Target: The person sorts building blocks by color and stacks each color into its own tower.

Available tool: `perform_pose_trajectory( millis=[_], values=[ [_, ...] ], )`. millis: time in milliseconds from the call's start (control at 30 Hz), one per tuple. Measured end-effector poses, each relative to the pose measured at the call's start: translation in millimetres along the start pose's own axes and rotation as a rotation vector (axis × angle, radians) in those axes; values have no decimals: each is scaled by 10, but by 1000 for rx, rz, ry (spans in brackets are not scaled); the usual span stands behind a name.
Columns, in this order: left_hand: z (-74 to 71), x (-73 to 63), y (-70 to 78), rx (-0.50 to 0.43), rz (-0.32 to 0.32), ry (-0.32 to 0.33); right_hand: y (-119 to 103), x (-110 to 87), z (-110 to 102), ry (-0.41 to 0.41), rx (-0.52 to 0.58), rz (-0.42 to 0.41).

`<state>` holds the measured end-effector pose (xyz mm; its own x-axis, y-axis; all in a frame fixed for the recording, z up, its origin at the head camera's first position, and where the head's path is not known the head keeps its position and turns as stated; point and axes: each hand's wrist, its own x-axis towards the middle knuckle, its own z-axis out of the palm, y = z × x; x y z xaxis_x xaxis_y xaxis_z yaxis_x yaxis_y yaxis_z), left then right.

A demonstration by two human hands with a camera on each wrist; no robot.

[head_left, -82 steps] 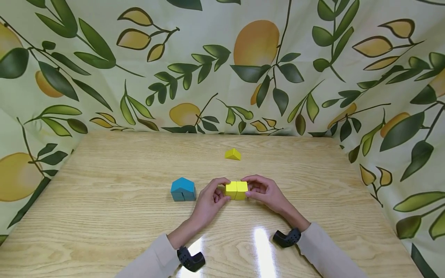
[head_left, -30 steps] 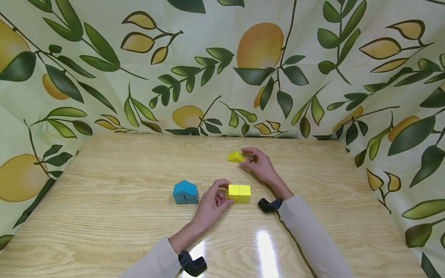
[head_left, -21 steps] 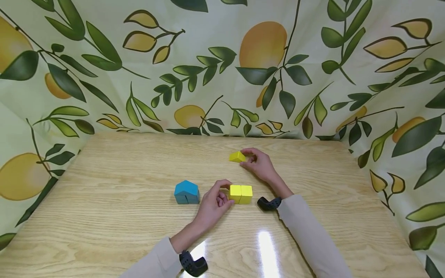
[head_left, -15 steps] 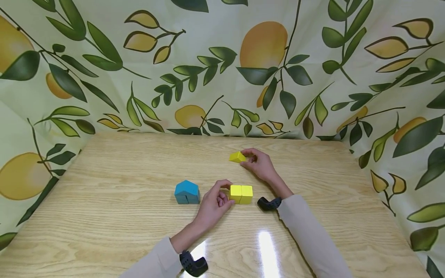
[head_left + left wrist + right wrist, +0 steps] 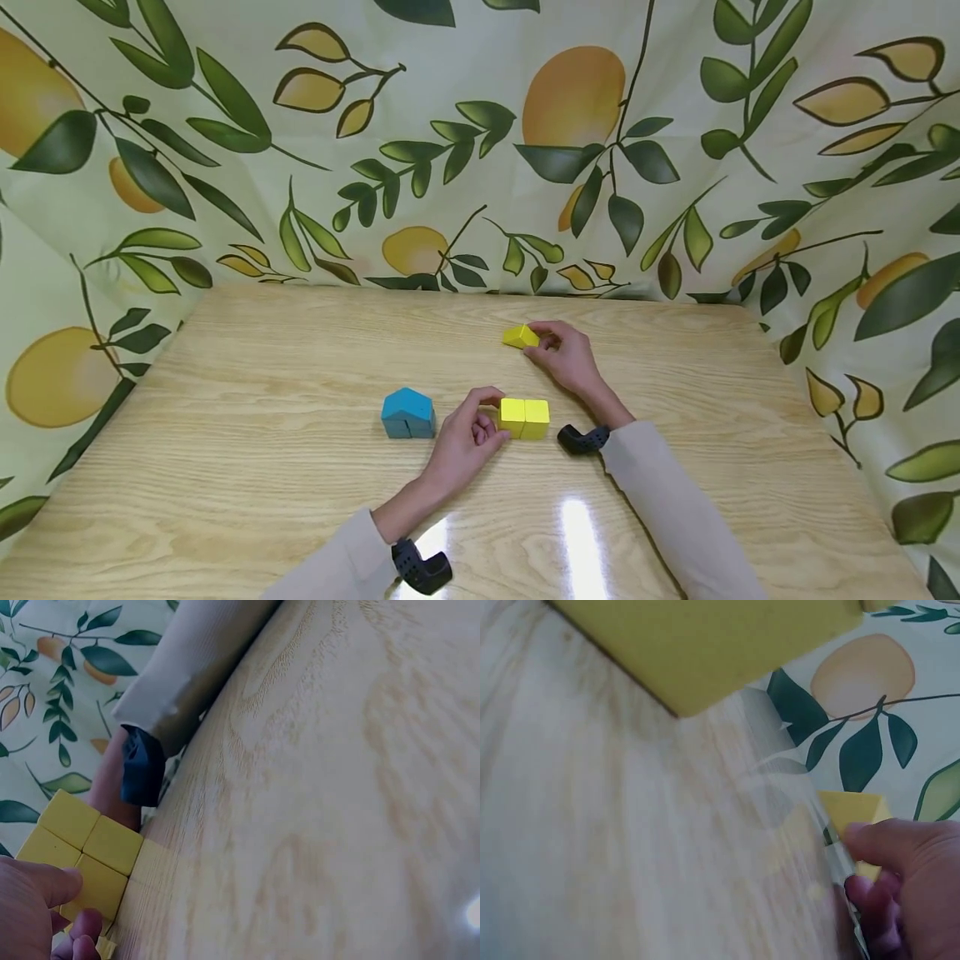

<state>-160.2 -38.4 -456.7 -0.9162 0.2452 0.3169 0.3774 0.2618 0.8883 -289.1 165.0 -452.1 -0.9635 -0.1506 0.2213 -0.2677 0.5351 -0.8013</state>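
Note:
Two yellow cubes (image 5: pixel 524 419) stand side by side on the wooden table (image 5: pixel 300 358). My left hand (image 5: pixel 467 437) holds the left one between thumb and index finger, at its front and back; the left wrist view shows the thumb lying against the yellow faces (image 5: pixel 103 885). Farther back, my right hand (image 5: pixel 566 358) pinches the right end of a yellow triangular block (image 5: pixel 519 336). Its left part shows beyond the fingertips, while the right end is hidden. In the right wrist view the thumb presses the triangular block (image 5: pixel 847 806), and a yellow cube (image 5: pixel 705 652) looms large at the top.
A blue house shape (image 5: pixel 408 414), a peaked block on two smaller blocks, stands just left of my left hand. A leaf-and-fruit patterned cloth (image 5: pixel 450 167) rises behind the table and along both sides. Dark devices (image 5: pixel 422 568) are strapped on both wrists.
My right hand has left the right yellow cube, reached back and taken hold of the triangular block, staying there over the last second. My left hand stays at the cubes; the view shifts slightly.

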Motion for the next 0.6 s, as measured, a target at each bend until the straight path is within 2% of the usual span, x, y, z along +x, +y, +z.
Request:
perform_pose_trajectory(
  millis=[233, 367, 600],
  values=[
    [5, -6, 12, 7, -6, 0, -20, -92, -54, 74, 56, -10],
    [3, -10, 18, 9, -9, 2, -32, -185, -123, 66, 66, -18],
    [-11, -4, 29, 2, 1, 4, -126, -365, -294, 37, 160, 40]
  ],
)
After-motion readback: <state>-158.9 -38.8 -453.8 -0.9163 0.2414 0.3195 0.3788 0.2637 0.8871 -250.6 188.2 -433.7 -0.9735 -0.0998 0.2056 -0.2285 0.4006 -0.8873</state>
